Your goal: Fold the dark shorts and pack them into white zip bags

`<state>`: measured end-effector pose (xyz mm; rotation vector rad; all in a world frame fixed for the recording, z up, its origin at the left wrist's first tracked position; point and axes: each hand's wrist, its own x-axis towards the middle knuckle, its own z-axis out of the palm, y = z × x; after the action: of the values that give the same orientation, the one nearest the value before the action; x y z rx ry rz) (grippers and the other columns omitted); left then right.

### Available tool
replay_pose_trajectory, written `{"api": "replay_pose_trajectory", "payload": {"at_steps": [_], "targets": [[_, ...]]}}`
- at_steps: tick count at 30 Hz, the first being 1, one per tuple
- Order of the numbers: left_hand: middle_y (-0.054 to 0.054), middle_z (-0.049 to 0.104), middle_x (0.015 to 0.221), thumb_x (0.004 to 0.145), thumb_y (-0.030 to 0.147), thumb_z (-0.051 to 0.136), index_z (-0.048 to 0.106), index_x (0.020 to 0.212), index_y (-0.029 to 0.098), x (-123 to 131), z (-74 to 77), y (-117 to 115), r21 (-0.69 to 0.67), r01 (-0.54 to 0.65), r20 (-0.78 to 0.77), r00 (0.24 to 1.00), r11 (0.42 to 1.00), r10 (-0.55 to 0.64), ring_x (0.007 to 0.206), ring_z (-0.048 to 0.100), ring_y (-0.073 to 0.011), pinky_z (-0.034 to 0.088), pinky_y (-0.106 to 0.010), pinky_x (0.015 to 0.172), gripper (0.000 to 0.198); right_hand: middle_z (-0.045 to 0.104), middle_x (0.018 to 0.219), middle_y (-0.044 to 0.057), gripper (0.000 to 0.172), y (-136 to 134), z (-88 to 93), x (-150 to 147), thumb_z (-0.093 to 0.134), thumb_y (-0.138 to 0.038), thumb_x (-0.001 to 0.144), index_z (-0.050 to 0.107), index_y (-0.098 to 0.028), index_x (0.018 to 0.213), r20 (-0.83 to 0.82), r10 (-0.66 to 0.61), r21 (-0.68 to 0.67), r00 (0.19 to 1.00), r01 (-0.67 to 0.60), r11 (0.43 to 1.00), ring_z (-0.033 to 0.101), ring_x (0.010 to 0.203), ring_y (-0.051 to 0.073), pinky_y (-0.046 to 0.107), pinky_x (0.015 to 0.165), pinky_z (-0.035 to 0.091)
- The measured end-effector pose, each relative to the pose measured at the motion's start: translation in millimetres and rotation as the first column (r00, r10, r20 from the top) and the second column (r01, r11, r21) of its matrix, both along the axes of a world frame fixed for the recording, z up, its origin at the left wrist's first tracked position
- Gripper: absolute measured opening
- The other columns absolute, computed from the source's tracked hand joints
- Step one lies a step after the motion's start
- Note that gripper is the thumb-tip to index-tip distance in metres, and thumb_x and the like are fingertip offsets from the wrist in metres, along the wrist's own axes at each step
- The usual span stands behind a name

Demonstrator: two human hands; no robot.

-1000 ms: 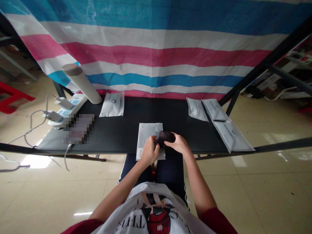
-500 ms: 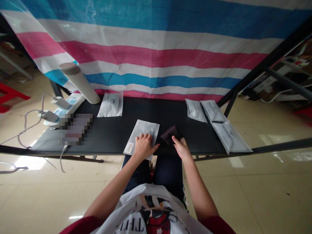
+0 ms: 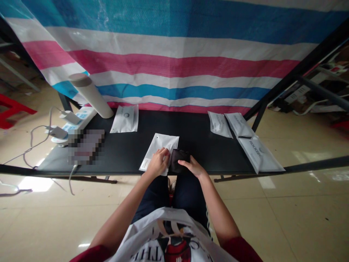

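A white flat pouch (image 3: 158, 147) lies tilted near the front edge of the black table (image 3: 131, 149). My left hand (image 3: 157, 163) rests on its near end, fingers curled on the pouch's edge. A small dark folded item (image 3: 178, 159) sits right beside the pouch. My right hand (image 3: 192, 166) grips that dark item from the right, fingers closed on it. Both hands almost touch at the pouch's right edge.
Another white pouch (image 3: 125, 119) lies at the back left beside a leaning cardboard tube (image 3: 91, 95). Three white pouches (image 3: 240, 125) lie at the right end. A power strip with plugs (image 3: 68, 123) sits at the left. A striped tarp (image 3: 174, 54) hangs behind.
My right hand has brought the dark item leftward, back against the pouch's right edge. My left hand has stayed on the pouch and curled its fingers.
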<state>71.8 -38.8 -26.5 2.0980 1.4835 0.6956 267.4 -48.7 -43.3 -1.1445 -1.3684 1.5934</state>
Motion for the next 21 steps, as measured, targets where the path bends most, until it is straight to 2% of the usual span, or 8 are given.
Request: {"api": "replay_pose_trajectory", "payload": {"at_steps": [3, 5, 8, 10, 12, 14, 18, 21], "targets": [[-0.004, 0.058, 0.084, 0.096, 0.033, 0.035, 0.053, 0.082, 0.021, -6.1, 11.0, 4.5, 0.009, 0.011, 0.106, 0.994, 1.0, -0.012, 0.083, 0.056, -0.0199, 0.044, -0.032, 0.076, 0.026, 0.075, 0.102, 0.003, 0.04, 8.8, 9.3, 2.0, 0.077, -0.042, 0.071, 0.073, -0.021, 0.104, 0.012, 0.144, -0.009, 0.989, -0.144, 0.99, 0.069, 0.099, 0.025, 0.041, 0.09, 0.055], [-0.003, 0.057, 0.081, 0.097, 0.035, 0.034, 0.052, 0.081, 0.021, -8.8, 19.0, 5.6, 0.002, 0.046, 0.126, 0.991, 0.999, -0.046, 0.078, 0.056, -0.0186, 0.043, -0.031, 0.073, 0.028, 0.076, 0.097, 0.003, 0.041, 17.3, 11.7, 2.2, 0.079, -0.042, 0.068, 0.074, -0.019, 0.102, -0.003, 0.136, -0.077, 0.991, -0.136, 0.988, 0.07, 0.093, 0.024, 0.04, 0.087, 0.056], [-0.001, 0.056, 0.075, 0.098, 0.036, 0.036, 0.05, 0.079, 0.022, -7.3, 26.3, 4.0, -0.039, 0.133, 0.134, 0.983, 0.99, -0.127, 0.071, 0.055, -0.0168, 0.04, -0.029, 0.068, 0.028, 0.075, 0.089, 0.005, 0.043, 28.9, 9.4, -2.8, 0.08, -0.046, 0.067, 0.074, -0.017, 0.097, 0.01, -0.061, -0.184, 0.998, 0.061, 0.981, 0.071, 0.083, 0.023, 0.034, 0.075, 0.057], [0.0, 0.055, 0.073, 0.097, 0.034, 0.036, 0.049, 0.077, 0.022, -2.5, 27.0, 2.1, -0.054, 0.173, 0.141, 0.976, 0.983, -0.164, 0.069, 0.054, -0.0159, 0.039, -0.028, 0.066, 0.027, 0.075, 0.086, 0.006, 0.046, 32.3, 5.1, -10.8, 0.078, -0.051, 0.067, 0.073, -0.015, 0.096, 0.032, -0.223, -0.189, 0.974, 0.225, 0.956, 0.07, 0.078, 0.022, 0.03, 0.066, 0.055], [0.0, 0.054, 0.074, 0.097, 0.032, 0.037, 0.047, 0.075, 0.022, 3.2, 26.0, 0.7, -0.04, 0.167, 0.148, 0.976, 0.985, -0.16, 0.068, 0.053, -0.0154, 0.039, -0.028, 0.066, 0.026, 0.074, 0.086, 0.007, 0.049, 31.3, -0.1, -20.4, 0.074, -0.055, 0.07, 0.072, -0.014, 0.097, 0.046, -0.346, -0.142, 0.937, 0.349, 0.926, 0.07, 0.079, 0.022, 0.028, 0.063, 0.053], [-0.001, 0.053, 0.076, 0.097, 0.031, 0.037, 0.046, 0.074, 0.022, 7.6, 25.4, 0.1, -0.011, 0.144, 0.149, 0.979, 0.99, -0.141, 0.069, 0.052, -0.0152, 0.039, -0.028, 0.066, 0.026, 0.074, 0.088, 0.008, 0.048, 28.3, -4.8, -27.7, 0.069, -0.056, 0.074, 0.072, -0.013, 0.096, 0.078, -0.397, -0.029, 0.915, 0.4, 0.916, 0.069, 0.085, 0.024, 0.029, 0.067, 0.053], [0.0, 0.05, 0.074, 0.097, 0.031, 0.039, 0.045, 0.074, 0.021, 11.1, 26.9, -0.2, 0.032, 0.148, 0.153, 0.977, 0.988, -0.151, 0.071, 0.051, -0.0158, 0.039, -0.028, 0.067, 0.026, 0.074, 0.086, 0.01, 0.038, 28.2, -9.2, -27.4, 0.067, -0.051, 0.076, 0.072, -0.014, 0.086, 0.29, -0.344, 0.214, 0.893, 0.29, 0.933, 0.07, 0.09, 0.03, 0.03, 0.07, 0.051], [0.0, 0.05, 0.072, 0.098, 0.03, 0.039, 0.044, 0.073, 0.021, 14.8, 28.8, -2.1, 0.045, 0.193, 0.162, 0.967, 0.98, -0.198, 0.073, 0.051, -0.0162, 0.039, -0.028, 0.068, 0.027, 0.072, 0.072, 0.008, 0.036, 35.4, -9.6, -23.0, 0.071, -0.051, 0.07, 0.07, -0.014, 0.073, 0.426, -0.279, 0.202, 0.861, 0.21, 0.957, 0.07, 0.081, 0.031, 0.028, 0.061, 0.046]]}}
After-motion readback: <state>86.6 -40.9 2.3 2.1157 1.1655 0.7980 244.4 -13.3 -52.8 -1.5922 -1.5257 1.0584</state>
